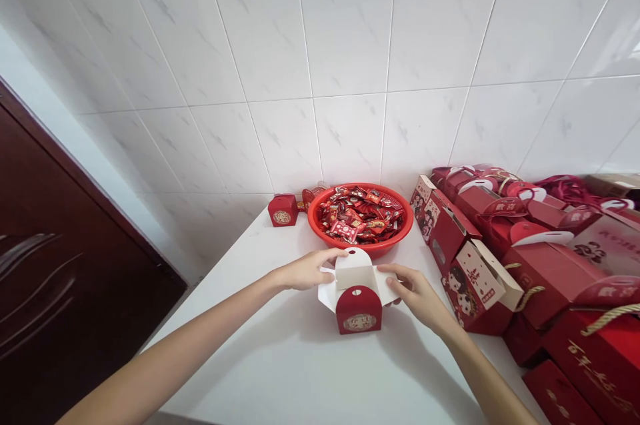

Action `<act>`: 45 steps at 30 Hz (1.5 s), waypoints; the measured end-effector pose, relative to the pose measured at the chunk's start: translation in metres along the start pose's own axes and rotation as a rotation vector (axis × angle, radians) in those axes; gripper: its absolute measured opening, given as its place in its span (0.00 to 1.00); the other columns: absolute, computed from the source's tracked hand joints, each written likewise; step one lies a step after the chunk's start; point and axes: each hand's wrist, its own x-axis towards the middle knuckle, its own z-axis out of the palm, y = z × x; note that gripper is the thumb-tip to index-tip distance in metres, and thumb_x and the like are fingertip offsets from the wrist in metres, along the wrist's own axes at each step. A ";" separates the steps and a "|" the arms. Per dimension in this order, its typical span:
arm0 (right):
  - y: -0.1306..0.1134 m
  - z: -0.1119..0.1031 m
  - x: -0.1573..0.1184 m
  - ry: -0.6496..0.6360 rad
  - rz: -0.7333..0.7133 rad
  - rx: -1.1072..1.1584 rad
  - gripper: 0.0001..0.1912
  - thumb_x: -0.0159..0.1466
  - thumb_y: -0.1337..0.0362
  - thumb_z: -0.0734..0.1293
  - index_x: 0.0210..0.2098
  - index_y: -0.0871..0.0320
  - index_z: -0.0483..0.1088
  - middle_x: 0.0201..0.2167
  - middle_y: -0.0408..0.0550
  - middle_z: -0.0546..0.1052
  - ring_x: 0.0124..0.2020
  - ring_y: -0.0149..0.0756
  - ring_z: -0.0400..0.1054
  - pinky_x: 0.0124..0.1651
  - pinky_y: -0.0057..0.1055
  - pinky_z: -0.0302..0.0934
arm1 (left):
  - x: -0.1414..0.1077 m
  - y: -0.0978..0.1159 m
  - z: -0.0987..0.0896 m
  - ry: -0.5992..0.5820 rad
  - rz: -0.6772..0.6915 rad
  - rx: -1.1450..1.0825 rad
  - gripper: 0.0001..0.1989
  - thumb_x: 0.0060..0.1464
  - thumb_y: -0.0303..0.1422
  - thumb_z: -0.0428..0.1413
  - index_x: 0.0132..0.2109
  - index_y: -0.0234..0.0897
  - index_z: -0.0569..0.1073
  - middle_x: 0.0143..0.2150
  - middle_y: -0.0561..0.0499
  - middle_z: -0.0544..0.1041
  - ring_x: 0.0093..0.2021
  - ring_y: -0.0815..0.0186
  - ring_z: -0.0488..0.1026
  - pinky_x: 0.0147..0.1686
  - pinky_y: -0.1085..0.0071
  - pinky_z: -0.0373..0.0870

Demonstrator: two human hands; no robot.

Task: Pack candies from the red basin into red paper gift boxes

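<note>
A small red gift box (359, 310) with a gold emblem stands upright on the white table, its top flaps spread and its white inside showing. On the left, my left hand (306, 269) is closed on the white side flap, thumb and finger near the back flap. My right hand (411, 290) pinches the opposite side flap between thumb and fingers. Just behind the box is a red plastic basket (316, 228) heaped with wrapped candies (357, 215).
A closed red box (283, 210) stands at the table's back left corner. Many red gift boxes (540, 258), some with rope handles, are piled along the right side. A tiled wall (345, 131) borders the white table (280, 371); a dark door (65, 265) is at left.
</note>
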 end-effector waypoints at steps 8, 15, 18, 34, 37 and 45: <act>0.000 -0.006 -0.008 -0.038 -0.056 -0.180 0.30 0.62 0.43 0.66 0.57 0.53 0.71 0.56 0.52 0.74 0.53 0.47 0.70 0.49 0.38 0.69 | -0.017 -0.004 0.026 -0.048 -0.019 -0.229 0.51 0.47 0.39 0.66 0.73 0.45 0.50 0.65 0.44 0.69 0.61 0.49 0.67 0.55 0.60 0.68; -0.002 -0.029 0.002 -0.285 -0.044 -0.123 0.37 0.56 0.46 0.73 0.62 0.52 0.67 0.63 0.52 0.70 0.56 0.48 0.69 0.53 0.37 0.68 | -0.023 -0.008 0.041 0.042 0.006 -0.262 0.43 0.49 0.39 0.64 0.70 0.47 0.57 0.59 0.51 0.75 0.58 0.53 0.70 0.54 0.63 0.69; 0.005 -0.033 0.014 -0.222 -0.067 -0.169 0.35 0.56 0.46 0.73 0.59 0.52 0.70 0.60 0.52 0.73 0.53 0.48 0.70 0.50 0.38 0.69 | -0.020 -0.008 0.047 0.151 0.010 -0.154 0.43 0.51 0.42 0.63 0.71 0.45 0.55 0.60 0.49 0.74 0.58 0.52 0.71 0.55 0.62 0.69; -0.014 -0.041 0.030 0.268 -0.282 -0.269 0.20 0.57 0.46 0.71 0.41 0.55 0.77 0.41 0.50 0.80 0.38 0.42 0.74 0.47 0.41 0.69 | -0.011 0.010 0.040 0.551 -0.017 0.176 0.28 0.60 0.51 0.50 0.60 0.40 0.71 0.60 0.43 0.70 0.61 0.53 0.67 0.61 0.58 0.64; -0.026 -0.047 0.045 0.348 -0.271 -0.232 0.19 0.58 0.48 0.70 0.38 0.56 0.77 0.38 0.51 0.81 0.35 0.41 0.74 0.44 0.39 0.69 | 0.004 0.022 0.012 0.528 0.060 0.197 0.21 0.61 0.46 0.49 0.50 0.38 0.77 0.54 0.45 0.75 0.56 0.55 0.71 0.58 0.60 0.66; -0.025 -0.048 0.116 0.435 -0.286 -0.011 0.19 0.55 0.49 0.67 0.32 0.59 0.75 0.31 0.52 0.80 0.30 0.40 0.73 0.36 0.35 0.68 | 0.079 0.015 -0.045 0.262 0.052 0.589 0.15 0.54 0.37 0.55 0.46 0.38 0.81 0.49 0.46 0.81 0.49 0.56 0.75 0.52 0.66 0.69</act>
